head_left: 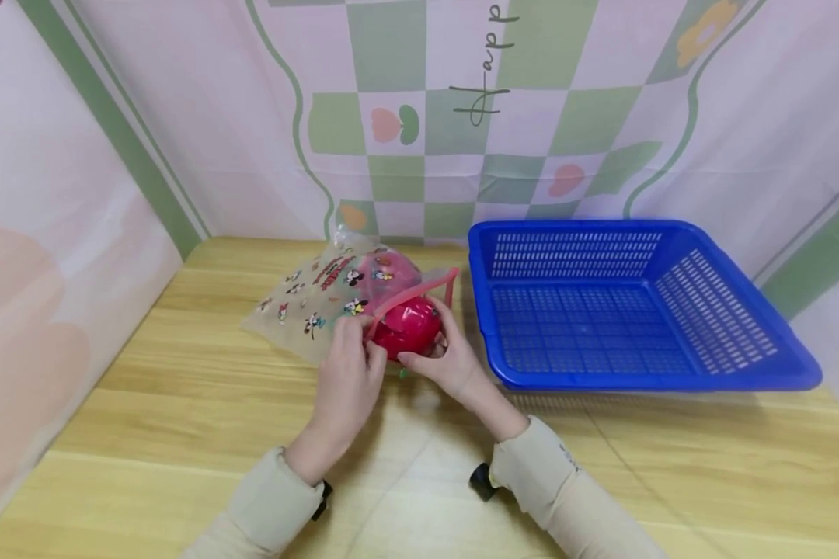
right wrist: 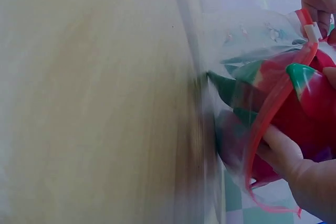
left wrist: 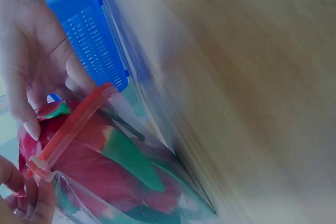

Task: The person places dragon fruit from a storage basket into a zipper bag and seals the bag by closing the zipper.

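A clear slider bag point(head_left: 301, 307) with small cartoon prints lies on the table, its red zip edge point(head_left: 412, 293) spread apart. My left hand point(head_left: 349, 369) pinches the near end of that edge, close to a white slider point(right wrist: 313, 32). At the mouth is a glossy red model dragon fruit point(head_left: 411, 330) with green-tipped scales. My right hand point(head_left: 454, 361) grips it from the right, and in the right wrist view some fingers reach inside the zip edge. Deeper in the bag sits another pinkish-red fruit point(head_left: 391, 272) with green scales, seen through the plastic.
A blue perforated plastic basket point(head_left: 643, 382) stands on the wooden table point(head_left: 147, 411) right of the bag. Behind the table hangs a green-and-white checked cloth point(head_left: 454, 178), with a pale cloth on the left. Each wrist wears a small black device.
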The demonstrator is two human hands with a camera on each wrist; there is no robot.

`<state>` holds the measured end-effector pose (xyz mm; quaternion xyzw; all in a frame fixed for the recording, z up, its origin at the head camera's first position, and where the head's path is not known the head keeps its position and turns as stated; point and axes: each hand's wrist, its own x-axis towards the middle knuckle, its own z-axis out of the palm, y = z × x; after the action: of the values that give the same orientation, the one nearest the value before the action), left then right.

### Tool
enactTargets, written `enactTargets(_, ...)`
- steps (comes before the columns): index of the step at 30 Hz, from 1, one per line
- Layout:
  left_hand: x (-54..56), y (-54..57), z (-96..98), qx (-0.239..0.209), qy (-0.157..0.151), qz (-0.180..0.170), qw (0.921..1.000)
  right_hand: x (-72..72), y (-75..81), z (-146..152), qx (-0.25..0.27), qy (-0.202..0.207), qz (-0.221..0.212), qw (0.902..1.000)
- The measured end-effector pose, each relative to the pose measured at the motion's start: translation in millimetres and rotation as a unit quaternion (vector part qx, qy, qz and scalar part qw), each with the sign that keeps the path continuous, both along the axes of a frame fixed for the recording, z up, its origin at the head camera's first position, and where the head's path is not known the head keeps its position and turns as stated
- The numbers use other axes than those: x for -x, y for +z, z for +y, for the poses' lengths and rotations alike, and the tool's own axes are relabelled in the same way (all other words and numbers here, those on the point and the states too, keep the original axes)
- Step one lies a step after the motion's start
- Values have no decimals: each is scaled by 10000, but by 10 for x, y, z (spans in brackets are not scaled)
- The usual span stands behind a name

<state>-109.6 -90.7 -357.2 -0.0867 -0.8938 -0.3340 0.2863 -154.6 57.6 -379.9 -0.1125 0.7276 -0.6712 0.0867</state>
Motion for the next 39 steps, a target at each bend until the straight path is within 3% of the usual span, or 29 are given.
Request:
enactTargets(13,39,-11,7,99,95,221,9997,27,5,19,-201,136,-113,9996)
enactTargets(19,95,31,20,139,128,274,9994,45,52,-21,-4,29,-251,9997)
enactTargets(29,258,98,27,394,299,219,9985,78,68,-70,112,-23,-233,9997)
enactTargets(36,370,160,16,599,436,71,9972,130,82,-62,357,343,-141,9987)
enactTargets(39,414,168,9,945,573,224,9936,146,94,-71,276,347,-125,9989)
